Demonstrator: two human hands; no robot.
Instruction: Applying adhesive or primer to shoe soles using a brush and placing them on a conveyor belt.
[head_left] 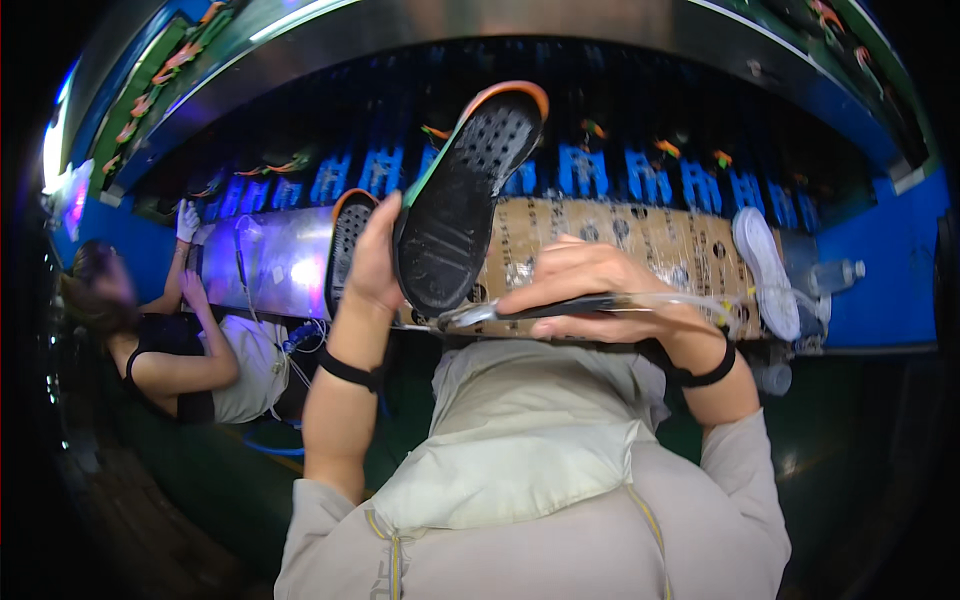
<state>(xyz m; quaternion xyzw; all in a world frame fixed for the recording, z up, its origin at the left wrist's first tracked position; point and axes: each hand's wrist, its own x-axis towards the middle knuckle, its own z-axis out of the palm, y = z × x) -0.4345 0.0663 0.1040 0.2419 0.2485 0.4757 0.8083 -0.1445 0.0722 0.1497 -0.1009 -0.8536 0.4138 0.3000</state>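
My left hand [374, 262] is closed on the left edge of a black shoe sole [448, 222]. The sole has an orange rim at its top end, a green side edge and a patch of holes in its inner face, and is held up at a tilt. In my right hand [588, 284] is a brush [552, 308] with a dark handle, its pale head close to the sole's lower end. Whether the brush touches the sole I cannot tell. A clear tube [672, 299] runs along by my right wrist. Behind my left hand stands a second black sole [347, 232].
Brown printed cardboard [620, 235] covers the bench ahead, with a metal sheet [290, 250] to its left. A white sole [767, 270] and a clear bottle [836, 275] are at the right. Blue clamp-like parts [583, 170] line the back. A co-worker [190, 350] sits at left.
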